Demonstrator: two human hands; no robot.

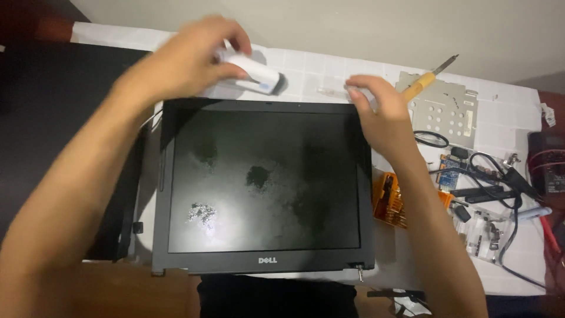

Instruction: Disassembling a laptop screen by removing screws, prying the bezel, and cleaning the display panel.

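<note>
A black laptop screen panel point(265, 182) lies flat on the white table, its glass smudged with dark and pale patches. Above its top left corner my left hand point(188, 56) grips a small white device with a dark tip point(256, 73), held tilted over the table. At the panel's top right corner my right hand point(379, 115) has its fingers bent, with the fingertips near a small clear object point(332, 92) on the cloth. Whether those fingers pinch anything is not clear.
A perforated metal bracket point(444, 109) and a yellow-handled tool point(426, 79) lie at the back right. An orange bit holder point(391, 200), a circuit board point(456, 174), cables and small parts crowd the right side. A black laptop body point(53, 118) lies left.
</note>
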